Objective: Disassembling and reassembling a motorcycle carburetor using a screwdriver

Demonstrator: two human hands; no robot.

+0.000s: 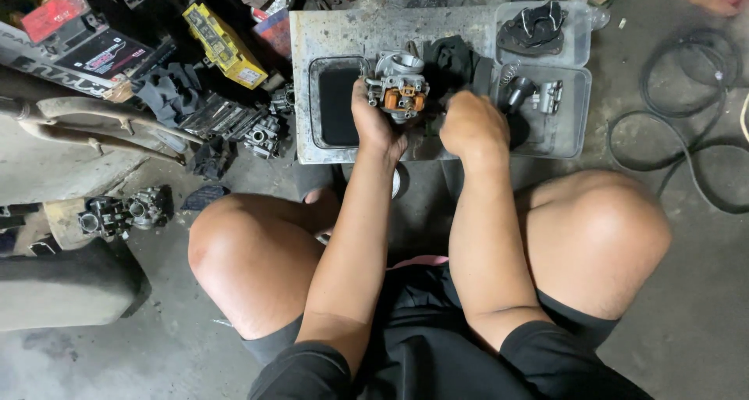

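Head view, looking down on a person squatting on a concrete floor, knees at 9 and 3 o'clock of the forearms. Left hand: grip clamped around a metal carburetor, held upright above a grey metal tray that serves as the work surface; orange float parts face the camera at the carburetor's lower front. Right hand: fingers curled together in a closed fist just at 3 o'clock of the carburetor; something dark sits under the fist, but whether the grip encloses a tool cannot be told from this view. A dark rectangular basin of black liquid lies in the tray at 9 o'clock of the carburetor, just beside it. A black rag lies on the tray at 2 o'clock of the carburetor. A clear plastic box, lid hinged open, sits at 3 o'clock of the tray, touching its edge; a black rubber intake boot rests in the lid half, and a spring, black cap and small metal parts in the lower half near the right hand. Two more carburetors lie on the floor at 9 o'clock of the left knee, well apart from the hands. A yellow battery lies at 10 o'clock of the tray. A black cable loops on the floor at 3 o'clock.
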